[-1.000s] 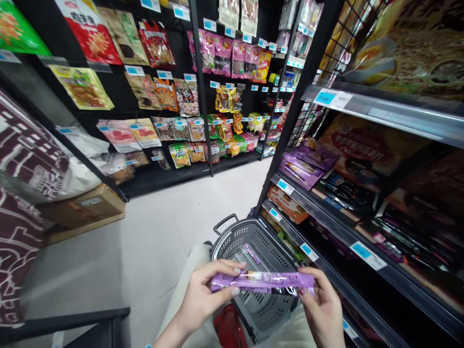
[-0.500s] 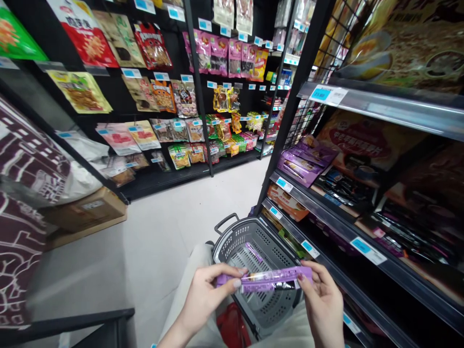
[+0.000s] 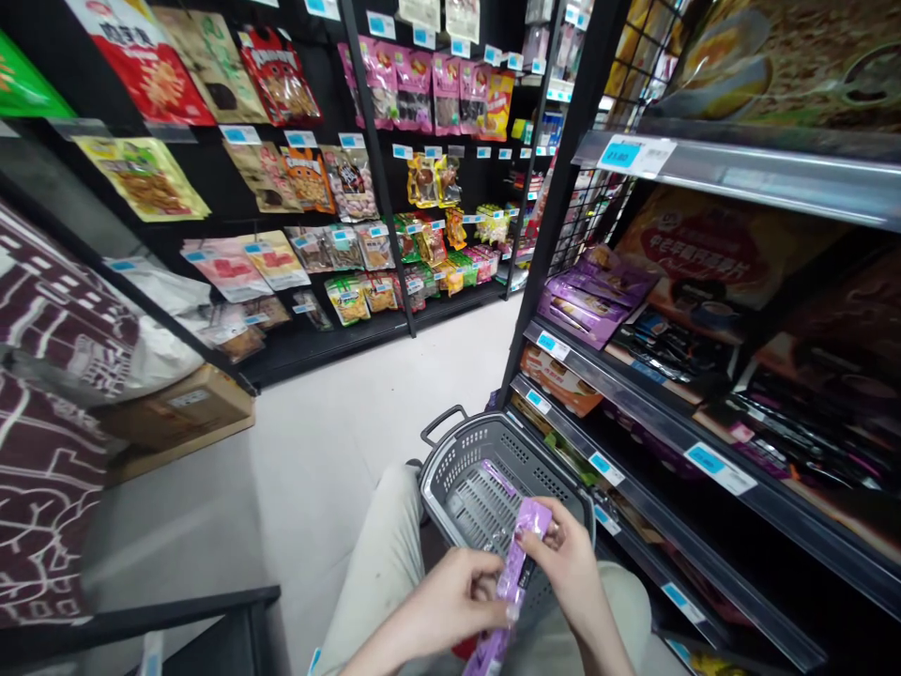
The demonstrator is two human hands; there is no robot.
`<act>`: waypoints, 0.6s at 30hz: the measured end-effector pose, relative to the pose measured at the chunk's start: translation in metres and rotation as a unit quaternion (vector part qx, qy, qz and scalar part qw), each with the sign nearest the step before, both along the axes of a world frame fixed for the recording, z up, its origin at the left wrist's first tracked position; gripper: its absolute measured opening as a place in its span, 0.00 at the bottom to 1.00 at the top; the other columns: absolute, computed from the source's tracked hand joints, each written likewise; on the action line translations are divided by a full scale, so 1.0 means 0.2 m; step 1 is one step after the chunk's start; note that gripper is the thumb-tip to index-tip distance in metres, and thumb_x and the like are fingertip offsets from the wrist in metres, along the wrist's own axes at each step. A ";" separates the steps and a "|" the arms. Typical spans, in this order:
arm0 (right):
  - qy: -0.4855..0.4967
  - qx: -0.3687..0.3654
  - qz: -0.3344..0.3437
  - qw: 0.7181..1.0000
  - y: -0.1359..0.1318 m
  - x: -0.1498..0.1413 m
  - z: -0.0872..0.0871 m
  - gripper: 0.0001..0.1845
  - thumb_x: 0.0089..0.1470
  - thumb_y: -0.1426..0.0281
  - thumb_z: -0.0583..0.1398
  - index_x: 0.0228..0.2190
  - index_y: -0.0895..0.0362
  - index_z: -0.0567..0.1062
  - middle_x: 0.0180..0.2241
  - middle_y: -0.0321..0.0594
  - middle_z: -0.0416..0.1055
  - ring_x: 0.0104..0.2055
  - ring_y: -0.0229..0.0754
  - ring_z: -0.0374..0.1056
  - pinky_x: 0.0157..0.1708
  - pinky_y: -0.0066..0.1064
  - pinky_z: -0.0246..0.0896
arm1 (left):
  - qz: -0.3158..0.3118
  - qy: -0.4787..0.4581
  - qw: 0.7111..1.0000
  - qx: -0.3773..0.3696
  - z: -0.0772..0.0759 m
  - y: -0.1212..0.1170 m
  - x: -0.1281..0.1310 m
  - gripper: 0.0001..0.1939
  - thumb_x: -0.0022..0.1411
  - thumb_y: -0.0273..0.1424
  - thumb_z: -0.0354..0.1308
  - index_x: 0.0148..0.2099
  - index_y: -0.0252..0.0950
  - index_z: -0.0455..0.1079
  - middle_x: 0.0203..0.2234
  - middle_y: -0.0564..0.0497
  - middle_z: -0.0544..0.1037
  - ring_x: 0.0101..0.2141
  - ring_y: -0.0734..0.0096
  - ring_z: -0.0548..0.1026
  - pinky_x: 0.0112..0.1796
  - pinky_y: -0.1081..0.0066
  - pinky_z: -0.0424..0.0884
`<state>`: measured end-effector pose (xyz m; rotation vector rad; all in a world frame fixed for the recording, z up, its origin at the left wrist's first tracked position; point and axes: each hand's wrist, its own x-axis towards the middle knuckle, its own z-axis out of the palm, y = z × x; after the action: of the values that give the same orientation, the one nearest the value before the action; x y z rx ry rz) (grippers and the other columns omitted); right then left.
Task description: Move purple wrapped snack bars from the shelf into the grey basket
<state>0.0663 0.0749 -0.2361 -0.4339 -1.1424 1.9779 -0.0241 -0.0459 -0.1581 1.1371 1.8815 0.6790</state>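
Head view: the purple packet (image 3: pixel 514 571) is held above the near part of the grey basket (image 3: pixel 527 446), long axis slanting near-left to far-right. Right hand (image 3: pixel 564 552) pinches its far end between fingers; left hand (image 3: pixel 454 601) grips it nearer, from the left.

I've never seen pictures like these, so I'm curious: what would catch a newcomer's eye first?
Probably the long purple packet, low in the picture, in the grip of the left hand and the right hand. Just beyond, a gray basket holds another purple packet. Bright bags hang in rows at upper left.
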 end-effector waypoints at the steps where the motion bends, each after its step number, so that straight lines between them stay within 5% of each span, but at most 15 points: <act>1: -0.002 0.005 0.010 1.000 0.00 -0.01 0.00 0.23 0.34 0.62 0.68 0.33 0.60 0.71 0.24 0.38 0.69 0.26 0.39 0.63 0.27 0.28 0.60 | 0.014 0.002 1.000 0.010 -0.02 0.01 0.01 0.10 0.45 0.28 0.57 0.22 0.33 0.57 0.16 0.59 0.59 0.20 0.82 0.56 0.21 0.79 0.50; 9: -0.021 0.073 -0.014 0.997 0.04 -0.03 -0.02 0.22 0.46 0.54 0.61 0.19 0.59 0.64 0.16 0.31 0.57 0.20 0.32 0.53 0.21 0.24 0.49 | 0.049 -0.045 0.998 0.002 -0.12 0.03 0.02 0.11 0.41 0.30 0.62 0.22 0.31 0.62 0.17 0.56 0.66 0.21 0.79 0.61 0.23 0.78 0.53; 13: 0.025 0.048 -0.013 0.998 0.00 -0.07 -0.05 0.17 0.45 0.58 0.63 0.29 0.59 0.68 0.22 0.34 0.65 0.24 0.35 0.62 0.25 0.25 0.58 | 0.086 -0.087 0.991 0.050 -0.15 0.05 0.00 0.11 0.42 0.31 0.63 0.22 0.30 0.64 0.16 0.56 0.65 0.20 0.79 0.60 0.23 0.78 0.54; 18: 0.058 0.014 0.006 0.998 -0.13 -0.11 -0.14 0.24 0.43 0.61 0.64 0.42 0.58 0.67 0.37 0.45 0.70 0.40 0.44 0.69 0.40 0.34 0.66 | 0.170 -0.153 0.955 0.189 -0.21 0.07 -0.04 0.17 0.40 0.34 0.68 0.31 0.28 0.71 0.22 0.52 0.72 0.25 0.76 0.66 0.30 0.76 0.63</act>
<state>0.0448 0.0491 -0.2642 -0.2933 -1.1013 1.9684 -0.0321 -0.0316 -0.1992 0.8709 1.7316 1.3745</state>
